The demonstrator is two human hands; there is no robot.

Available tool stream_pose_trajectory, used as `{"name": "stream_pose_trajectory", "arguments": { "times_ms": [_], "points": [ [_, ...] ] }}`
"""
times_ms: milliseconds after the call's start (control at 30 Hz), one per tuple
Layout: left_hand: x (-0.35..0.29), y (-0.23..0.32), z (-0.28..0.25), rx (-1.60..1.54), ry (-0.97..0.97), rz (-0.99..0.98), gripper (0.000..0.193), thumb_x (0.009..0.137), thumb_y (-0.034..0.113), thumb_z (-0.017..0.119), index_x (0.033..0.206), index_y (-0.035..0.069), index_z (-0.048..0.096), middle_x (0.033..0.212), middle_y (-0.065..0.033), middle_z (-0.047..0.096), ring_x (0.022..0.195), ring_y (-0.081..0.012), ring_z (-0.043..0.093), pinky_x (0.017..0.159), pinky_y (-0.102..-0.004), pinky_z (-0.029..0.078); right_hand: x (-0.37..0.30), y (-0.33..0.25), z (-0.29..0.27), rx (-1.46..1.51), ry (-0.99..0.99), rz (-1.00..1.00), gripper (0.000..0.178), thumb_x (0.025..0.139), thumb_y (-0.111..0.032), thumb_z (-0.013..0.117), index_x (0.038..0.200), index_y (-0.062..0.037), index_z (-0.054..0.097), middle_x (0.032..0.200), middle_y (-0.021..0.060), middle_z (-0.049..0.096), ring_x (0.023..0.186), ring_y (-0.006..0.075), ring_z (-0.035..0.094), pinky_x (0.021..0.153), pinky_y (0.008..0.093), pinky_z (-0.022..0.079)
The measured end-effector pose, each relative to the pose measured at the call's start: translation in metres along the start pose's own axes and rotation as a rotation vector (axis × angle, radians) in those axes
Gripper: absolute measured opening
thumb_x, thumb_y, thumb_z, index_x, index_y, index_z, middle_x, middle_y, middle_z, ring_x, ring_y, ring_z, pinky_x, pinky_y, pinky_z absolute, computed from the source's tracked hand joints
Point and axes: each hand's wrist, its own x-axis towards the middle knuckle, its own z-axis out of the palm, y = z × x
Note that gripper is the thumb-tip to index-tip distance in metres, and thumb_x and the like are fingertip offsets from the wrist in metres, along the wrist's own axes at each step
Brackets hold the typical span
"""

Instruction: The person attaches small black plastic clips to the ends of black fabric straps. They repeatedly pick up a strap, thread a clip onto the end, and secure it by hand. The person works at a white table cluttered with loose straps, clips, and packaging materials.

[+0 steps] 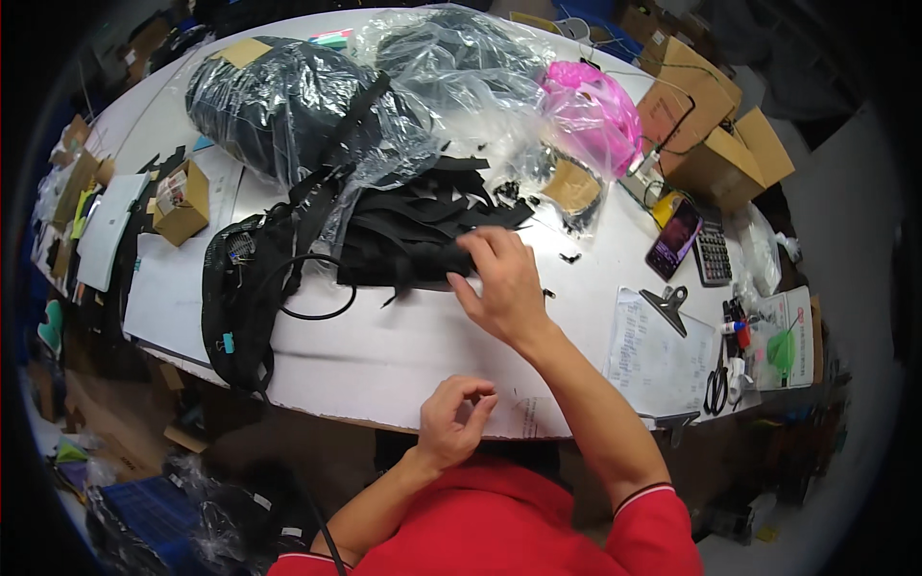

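Note:
My right hand (pixel 504 286) reaches over the table, thumb and fingers closed around the end of a dark strap (pixel 437 261). Motion blurs that strap slightly. It lies at the near side of a pile of black webbing straps (pixel 399 216), stacked roughly side by side. Close to the table's front edge, my left hand (pixel 455 422) hangs with its fingers curled in and the thumb near the index fingertip. Nothing shows in it. Left of the pile lie a bundle of black fabric (pixel 235 298) with a teal clip and a thin black cable loop (pixel 322 315).
Large clear bags of black goods (pixel 279 106) and a pink bag (pixel 595 115) stand at the back of the table (pixel 384 370). To the right are open cartons (pixel 725 158), a phone (pixel 675 238), a calculator (pixel 713 252), a clipboard (pixel 658 350) and scissors (pixel 715 389). A small box (pixel 182 204) sits left.

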Motion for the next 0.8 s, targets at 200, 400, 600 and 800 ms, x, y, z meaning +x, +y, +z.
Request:
{"name": "stream_pose_trajectory", "arguments": {
  "times_ms": [200, 400, 600, 800],
  "points": [
    [0.001, -0.005, -0.013, 0.095, 0.012, -0.049, 0.011, 0.086, 0.002, 0.070, 0.097, 0.002, 0.065, 0.085, -0.0093, 0.067, 0.074, -0.0207, 0.064, 0.068, -0.0299, 0.051, 0.062, -0.002, 0.044, -0.317, -0.390, -0.196, 0.080, 0.065, -0.007, 0.077, 0.139, -0.0038, 0.046, 0.126, 0.0159, 0.056, 0.116, 0.0317, 0.053, 0.099, 0.0461, 0.039],
    [0.010, 0.001, -0.003, 0.247, -0.069, 0.101, 0.011, 0.081, 0.008, 0.073, 0.090, 0.006, 0.066, 0.080, -0.0081, 0.067, 0.069, -0.0265, 0.061, 0.068, -0.0356, 0.046, 0.075, 0.023, 0.061, -0.575, -0.306, -0.169, 0.020, 0.085, -0.018, 0.060, 0.101, -0.0078, 0.067, 0.096, 0.0104, 0.062, 0.102, 0.0289, 0.054, 0.098, 0.0454, 0.037],
    [0.008, 0.001, -0.006, 0.233, -0.069, 0.085, 0.010, 0.080, 0.007, 0.073, 0.087, 0.006, 0.066, 0.079, -0.0075, 0.066, 0.068, -0.0258, 0.061, 0.067, -0.0357, 0.044, 0.124, 0.012, 0.003, -0.532, -0.281, -0.219, 0.017, 0.089, -0.014, 0.050, 0.094, -0.0063, 0.064, 0.093, 0.0138, 0.068, 0.099, 0.0316, 0.063, 0.101, 0.0512, 0.037],
    [0.007, -0.006, -0.008, 0.206, -0.072, 0.148, 0.011, 0.081, 0.006, 0.073, 0.089, 0.007, 0.066, 0.077, -0.0068, 0.065, 0.068, -0.0236, 0.061, 0.065, -0.0353, 0.042, 0.145, -0.006, -0.078, -0.535, -0.267, -0.252, 0.018, 0.080, -0.004, 0.062, 0.098, -0.0051, 0.064, 0.099, 0.0122, 0.070, 0.101, 0.0283, 0.067, 0.099, 0.0493, 0.042]
  ]
}}
